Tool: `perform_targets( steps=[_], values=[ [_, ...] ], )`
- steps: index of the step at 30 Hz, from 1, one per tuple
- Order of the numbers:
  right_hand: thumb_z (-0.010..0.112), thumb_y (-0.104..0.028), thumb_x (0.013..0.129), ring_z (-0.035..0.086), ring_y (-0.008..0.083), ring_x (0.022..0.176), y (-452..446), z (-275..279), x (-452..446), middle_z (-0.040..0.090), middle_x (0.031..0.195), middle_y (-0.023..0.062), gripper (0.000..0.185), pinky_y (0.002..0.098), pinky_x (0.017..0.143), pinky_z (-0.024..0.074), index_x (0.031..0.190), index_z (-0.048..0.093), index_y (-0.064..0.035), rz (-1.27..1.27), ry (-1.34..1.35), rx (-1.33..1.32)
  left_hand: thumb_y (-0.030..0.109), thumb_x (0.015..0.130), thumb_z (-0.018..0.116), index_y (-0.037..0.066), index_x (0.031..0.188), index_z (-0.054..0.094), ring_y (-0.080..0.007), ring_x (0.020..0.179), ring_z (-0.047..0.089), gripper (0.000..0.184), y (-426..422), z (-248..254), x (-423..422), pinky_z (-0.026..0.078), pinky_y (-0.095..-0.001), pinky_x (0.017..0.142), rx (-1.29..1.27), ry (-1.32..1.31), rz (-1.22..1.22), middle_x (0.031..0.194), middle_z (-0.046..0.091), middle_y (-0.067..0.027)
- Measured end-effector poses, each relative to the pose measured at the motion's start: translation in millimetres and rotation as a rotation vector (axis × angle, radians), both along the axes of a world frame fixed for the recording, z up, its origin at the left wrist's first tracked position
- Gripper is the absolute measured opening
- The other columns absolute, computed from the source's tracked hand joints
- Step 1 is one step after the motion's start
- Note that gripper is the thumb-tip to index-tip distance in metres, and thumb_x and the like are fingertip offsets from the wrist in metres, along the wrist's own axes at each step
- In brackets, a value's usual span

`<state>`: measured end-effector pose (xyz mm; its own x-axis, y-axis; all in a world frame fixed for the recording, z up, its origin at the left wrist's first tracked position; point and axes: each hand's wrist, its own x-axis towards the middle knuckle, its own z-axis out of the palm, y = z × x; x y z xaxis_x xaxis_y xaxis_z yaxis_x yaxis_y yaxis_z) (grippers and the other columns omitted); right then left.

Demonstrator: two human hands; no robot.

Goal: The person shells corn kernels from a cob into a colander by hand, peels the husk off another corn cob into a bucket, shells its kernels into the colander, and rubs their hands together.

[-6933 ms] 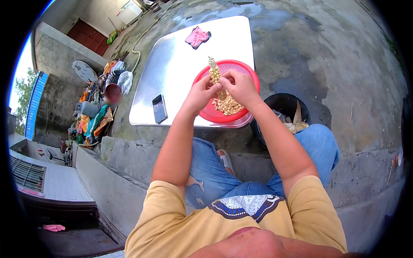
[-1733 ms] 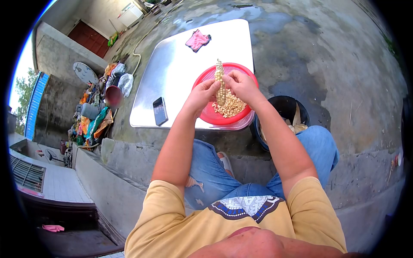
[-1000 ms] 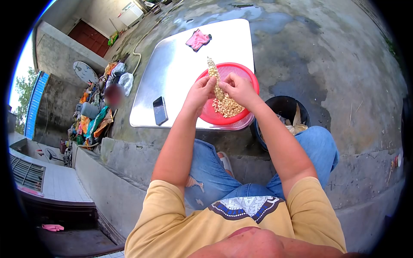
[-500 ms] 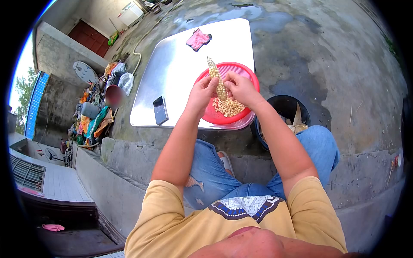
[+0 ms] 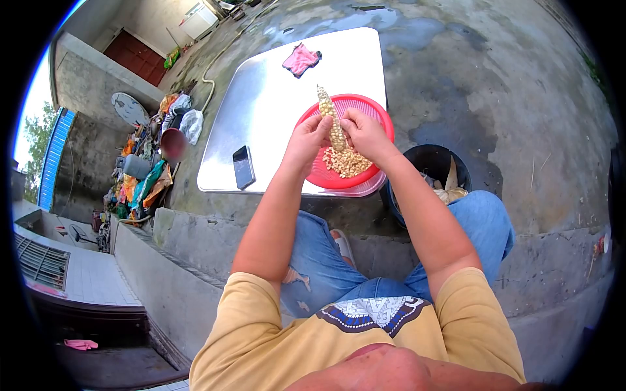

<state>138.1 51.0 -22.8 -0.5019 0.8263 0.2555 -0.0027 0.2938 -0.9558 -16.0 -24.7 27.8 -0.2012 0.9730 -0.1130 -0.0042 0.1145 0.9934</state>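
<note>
Clock face centred on the red basket [image 5: 336, 183], 12 pointing away from the person: I'd call this one underway but not finished. What's done: there's a decent heap of loose kernels [image 5: 346, 162] in the basket at 6 o'clock. What's left: the corn cob [image 5: 327, 106], held tilted over the basket with its tip toward 11, looks like it has plenty of kernels on it. Can't tell which rows are bare.

Left hand [image 5: 310, 138], at 9, grips the cob. Right hand [image 5: 366, 133], around 2–3, is curled up against it; can't tell if it's pinching anything.

Also on the counter [image 5: 267, 98]: phone [image 5: 243, 168] past 8, pink cloth [image 5: 302, 60] at 11. Dark bucket [image 5: 433, 155] near 4, with what look like husks [image 5: 450, 193] inside.
</note>
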Motion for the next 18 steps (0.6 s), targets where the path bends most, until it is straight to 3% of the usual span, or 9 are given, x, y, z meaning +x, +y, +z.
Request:
perform_targets(
  steps=[5, 8, 11, 18],
  values=[
    [0.062, -0.033, 0.1, 0.067, 0.036, 0.079, -10, 19, 5, 0.067, 0.082, 0.0195, 0.034, 0.0449, 0.072, 0.0512, 0.094, 0.061, 0.0002, -0.073, -0.01, 0.04, 0.03, 0.107, 0.059, -0.001, 0.122, 0.063, -0.0111, 0.081, 0.062, 0.035, 1, 7, 0, 0.054, -0.0283, 0.075, 0.004, 0.015, 0.097, 0.096, 0.068, -0.0045],
    [0.066, -0.035, 0.097, 0.068, 0.0347, 0.081, -10, 26, 10, 0.069, 0.083, 0.0189, 0.036, 0.0453, 0.073, 0.0512, 0.094, 0.061, 0.0008, -0.03, -0.179, 0.098, 0.03, 0.107, 0.059, -0.001, 0.122, 0.063, -0.0113, 0.08, 0.062, 0.035, -1, 12, -1, 0.054, -0.028, 0.075, -0.002, 0.059, 0.136, 0.095, 0.067, -0.0048],
    [0.067, -0.035, 0.096, 0.069, 0.0341, 0.082, -12, 16, 6, 0.069, 0.084, 0.019, 0.035, 0.0451, 0.072, 0.0511, 0.095, 0.061, 0.0001, 0.057, -0.159, 0.07, 0.034, 0.107, 0.059, -0.001, 0.123, 0.061, -0.0129, 0.085, 0.066, 0.04, 0, 8, -3, 0.056, -0.028, 0.079, -0.001, 0.073, 0.084, 0.103, 0.07, -0.0067],
    [0.06, -0.021, 0.098, 0.067, 0.0433, 0.092, -13, 16, 4, 0.068, 0.093, 0.0248, 0.021, 0.0506, 0.078, 0.0502, 0.102, 0.059, -0.0007, 0.052, -0.158, 0.078, 0.034, 0.107, 0.058, -0.001, 0.124, 0.061, -0.0121, 0.085, 0.066, 0.039, 0, -3, -4, 0.055, -0.0285, 0.079, 0.035, 0.056, 0.084, 0.103, 0.07, -0.0062]
  ],
)
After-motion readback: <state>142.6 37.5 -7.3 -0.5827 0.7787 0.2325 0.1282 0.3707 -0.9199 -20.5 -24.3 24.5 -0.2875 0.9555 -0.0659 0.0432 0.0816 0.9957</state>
